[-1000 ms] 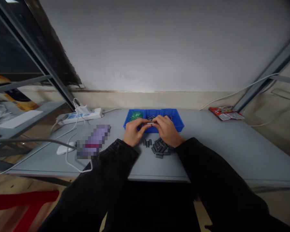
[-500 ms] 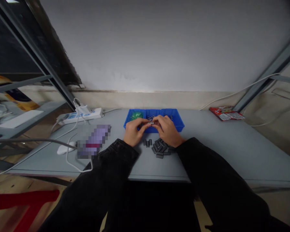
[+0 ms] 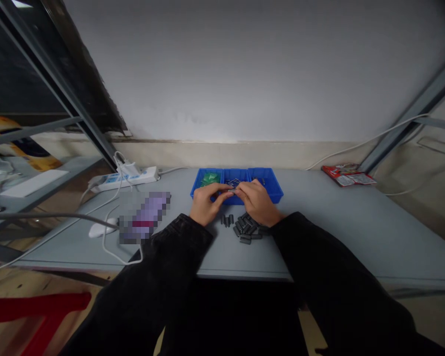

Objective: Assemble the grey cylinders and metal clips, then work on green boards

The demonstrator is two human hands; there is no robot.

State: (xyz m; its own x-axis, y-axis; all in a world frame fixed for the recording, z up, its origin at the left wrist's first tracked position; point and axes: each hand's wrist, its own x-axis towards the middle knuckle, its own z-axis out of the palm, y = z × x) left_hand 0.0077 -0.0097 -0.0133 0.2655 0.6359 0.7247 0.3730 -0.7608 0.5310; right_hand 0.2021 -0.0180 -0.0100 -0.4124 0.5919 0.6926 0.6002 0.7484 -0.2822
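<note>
My left hand (image 3: pixel 206 203) and my right hand (image 3: pixel 260 202) meet fingertip to fingertip over the front of the blue bins. Pinched between them is a small greyish cylindrical piece (image 3: pixel 233 190), mostly covered by the fingers. Below the hands lie a loose pile of short dark grey cylinders (image 3: pixel 247 227) and a little group of similar cylinders (image 3: pixel 227 220) to its left. Behind the hands, the left blue bin (image 3: pixel 195 190) holds green pieces (image 3: pixel 210 178), the middle one holds thin shiny metal pieces (image 3: pixel 234 182), and the right bin (image 3: pixel 275 188) has a few small items.
On the left of the grey table (image 3: pixel 337 232) are a power strip (image 3: pixel 143 175) with cables, a blurred-out purple object (image 3: pixel 150 212) and a white mouse-like object (image 3: pixel 102 227). A red packet (image 3: pixel 348 175) lies at the back right, near a metal frame post (image 3: pixel 393 123).
The fingers have shifted slightly around the small piece, and less of it shows now. Both hands stay in nearly the same place.
</note>
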